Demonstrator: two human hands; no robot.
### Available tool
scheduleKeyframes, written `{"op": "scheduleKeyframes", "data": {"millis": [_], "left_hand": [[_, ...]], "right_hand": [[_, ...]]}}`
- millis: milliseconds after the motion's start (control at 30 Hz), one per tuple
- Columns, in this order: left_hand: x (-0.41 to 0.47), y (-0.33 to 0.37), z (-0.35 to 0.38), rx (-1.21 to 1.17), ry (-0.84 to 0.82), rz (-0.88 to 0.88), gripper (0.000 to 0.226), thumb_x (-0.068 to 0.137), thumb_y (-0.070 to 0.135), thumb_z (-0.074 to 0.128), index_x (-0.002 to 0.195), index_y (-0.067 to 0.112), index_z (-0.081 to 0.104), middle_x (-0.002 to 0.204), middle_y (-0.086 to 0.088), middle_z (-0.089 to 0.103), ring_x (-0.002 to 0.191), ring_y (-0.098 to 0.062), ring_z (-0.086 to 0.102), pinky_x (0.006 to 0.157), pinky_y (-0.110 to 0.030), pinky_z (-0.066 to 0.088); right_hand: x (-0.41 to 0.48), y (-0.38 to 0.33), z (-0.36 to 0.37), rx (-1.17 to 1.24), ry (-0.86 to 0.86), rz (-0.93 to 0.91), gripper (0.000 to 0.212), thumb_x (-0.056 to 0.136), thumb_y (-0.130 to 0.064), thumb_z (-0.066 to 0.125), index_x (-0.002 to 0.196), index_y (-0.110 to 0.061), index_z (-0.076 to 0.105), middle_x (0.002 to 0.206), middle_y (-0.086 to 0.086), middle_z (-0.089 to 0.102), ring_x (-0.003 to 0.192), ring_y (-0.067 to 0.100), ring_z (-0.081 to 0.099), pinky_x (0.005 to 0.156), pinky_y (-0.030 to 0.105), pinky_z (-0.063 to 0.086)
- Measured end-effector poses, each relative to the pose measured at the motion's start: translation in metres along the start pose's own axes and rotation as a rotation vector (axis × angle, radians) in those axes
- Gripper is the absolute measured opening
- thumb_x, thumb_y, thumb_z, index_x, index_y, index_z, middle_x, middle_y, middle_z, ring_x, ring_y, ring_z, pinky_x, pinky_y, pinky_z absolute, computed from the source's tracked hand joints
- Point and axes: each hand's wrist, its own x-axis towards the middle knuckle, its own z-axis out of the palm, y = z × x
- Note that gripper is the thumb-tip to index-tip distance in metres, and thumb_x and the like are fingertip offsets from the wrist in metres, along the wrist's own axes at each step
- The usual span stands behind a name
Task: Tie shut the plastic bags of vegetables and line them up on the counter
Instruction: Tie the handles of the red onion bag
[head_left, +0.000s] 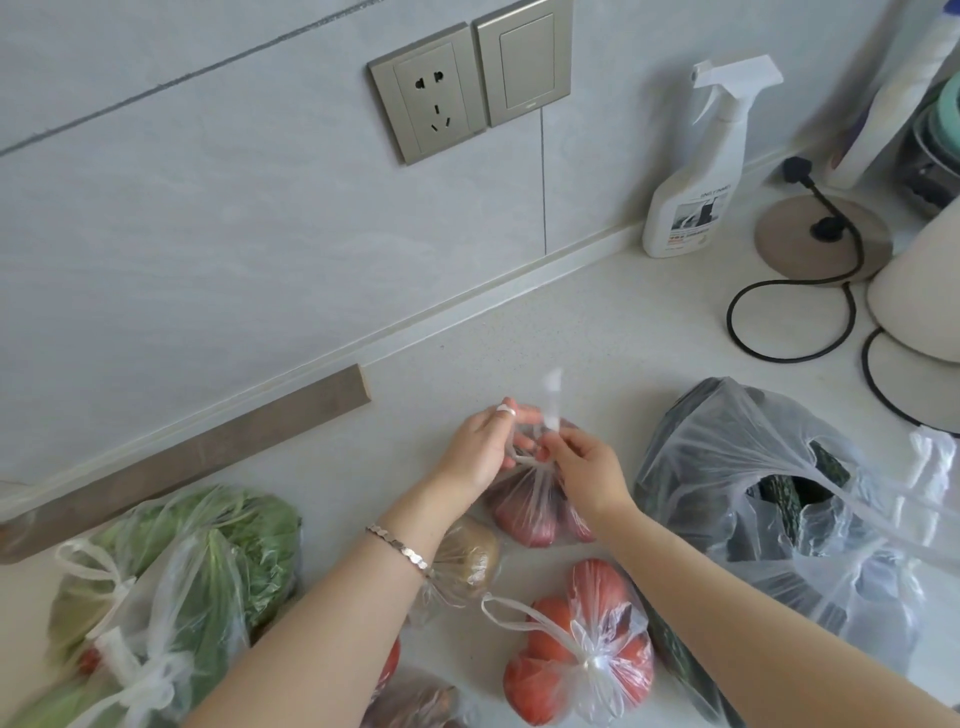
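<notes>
A clear bag of reddish-purple vegetables sits mid-counter. My left hand has one handle strip looped round its finger and grips it. My right hand pinches the other handle strip, whose end sticks up blurred. The two strips cross in a knot between my hands. A tied bag of tomatoes lies in front. A tied bag of potatoes lies partly under my left forearm. Tied bags of leafy greens lie at the left. An open bag of dark cucumbers stands at the right.
On the counter stand a white spray bottle, a round appliance base with a looping black cord, and a cream appliance. A wall socket is above. Another bag shows at the bottom edge.
</notes>
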Motion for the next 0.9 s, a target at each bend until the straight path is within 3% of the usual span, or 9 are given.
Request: {"op": "scheduleKeyframes", "data": {"millis": [67, 133, 233, 367, 467, 567, 667, 767, 900], "left_hand": [[0.001, 0.002, -0.006, 0.245, 0.161, 0.151, 0.029, 0.093, 0.012, 0.04, 0.076, 0.022, 0.061, 0.092, 0.006, 0.052, 0.082, -0.001, 0.051, 0.077, -0.009, 0.035], [0.003, 0.006, -0.01, 0.382, 0.122, 0.192, 0.031, 0.088, 0.015, 0.045, 0.062, 0.027, 0.057, 0.071, 0.013, 0.052, 0.064, 0.005, 0.049, 0.062, -0.006, 0.034], [0.009, 0.014, -0.009, 0.329, -0.024, 0.121, 0.032, 0.087, 0.018, 0.047, 0.06, 0.027, 0.06, 0.047, 0.01, 0.054, 0.047, 0.002, 0.048, 0.053, -0.016, 0.037], [0.022, 0.025, -0.007, 0.144, -0.124, 0.032, 0.026, 0.089, 0.007, 0.049, 0.069, 0.017, 0.062, 0.056, 0.001, 0.058, 0.053, -0.008, 0.057, 0.057, -0.022, 0.046], [0.031, 0.023, -0.009, -0.006, -0.157, -0.066, 0.017, 0.088, 0.005, 0.048, 0.093, 0.018, 0.058, 0.074, -0.002, 0.065, 0.063, -0.008, 0.063, 0.055, -0.019, 0.046], [0.034, 0.007, -0.015, 0.423, -0.128, -0.008, 0.03, 0.085, 0.022, 0.058, 0.115, 0.023, 0.056, 0.1, 0.005, 0.062, 0.089, -0.011, 0.059, 0.082, -0.026, 0.045], [0.025, -0.01, -0.018, 0.649, -0.185, 0.108, 0.023, 0.085, 0.032, 0.061, 0.098, 0.014, 0.07, 0.094, -0.005, 0.067, 0.088, -0.018, 0.059, 0.083, -0.03, 0.044], [0.019, -0.018, -0.015, 0.641, -0.142, 0.204, 0.018, 0.086, 0.022, 0.061, 0.089, 0.009, 0.073, 0.083, -0.008, 0.06, 0.083, -0.023, 0.058, 0.077, -0.029, 0.041], [0.02, -0.025, -0.013, 0.657, -0.018, 0.208, 0.015, 0.083, 0.016, 0.065, 0.088, 0.005, 0.073, 0.088, -0.012, 0.064, 0.083, -0.024, 0.06, 0.076, -0.029, 0.044]], "right_hand": [[0.005, -0.001, 0.006, 0.019, 0.065, 0.083, 0.035, 0.09, -0.016, 0.052, 0.055, -0.014, 0.055, 0.045, -0.005, 0.041, 0.035, 0.002, 0.029, 0.042, 0.019, 0.025], [0.009, -0.004, 0.013, -0.087, 0.031, 0.021, 0.038, 0.09, -0.016, 0.051, 0.052, -0.013, 0.046, 0.045, -0.004, 0.034, 0.035, 0.004, 0.026, 0.044, 0.023, 0.021], [0.008, -0.003, 0.015, -0.364, -0.13, -0.138, 0.039, 0.092, -0.019, 0.046, 0.053, -0.013, 0.043, 0.049, -0.005, 0.032, 0.044, 0.007, 0.027, 0.046, 0.027, 0.019], [0.005, 0.004, 0.01, -0.523, -0.202, -0.336, 0.046, 0.087, -0.016, 0.052, 0.049, -0.027, 0.029, 0.059, -0.008, 0.034, 0.051, 0.004, 0.031, 0.048, 0.019, 0.021], [0.006, 0.007, 0.012, -0.389, -0.146, -0.213, 0.045, 0.087, -0.029, 0.057, 0.048, -0.019, 0.039, 0.055, -0.01, 0.036, 0.044, 0.004, 0.034, 0.045, 0.017, 0.025], [0.007, 0.008, 0.013, -0.136, -0.118, -0.029, 0.038, 0.086, -0.029, 0.06, 0.056, -0.01, 0.048, 0.048, -0.009, 0.038, 0.04, 0.002, 0.033, 0.046, 0.017, 0.026], [0.007, 0.008, 0.009, 0.005, -0.135, 0.017, 0.033, 0.086, -0.021, 0.059, 0.062, 0.0, 0.055, 0.056, 0.006, 0.041, 0.051, 0.01, 0.035, 0.048, 0.019, 0.029], [0.008, 0.007, 0.004, 0.123, -0.123, 0.057, 0.026, 0.087, -0.015, 0.058, 0.069, 0.001, 0.067, 0.058, 0.007, 0.055, 0.048, 0.007, 0.051, 0.049, 0.015, 0.045], [0.008, 0.007, 0.0, 0.23, -0.054, 0.073, 0.015, 0.085, -0.008, 0.062, 0.075, -0.003, 0.071, 0.062, 0.007, 0.065, 0.052, 0.003, 0.061, 0.056, 0.018, 0.056]]}}
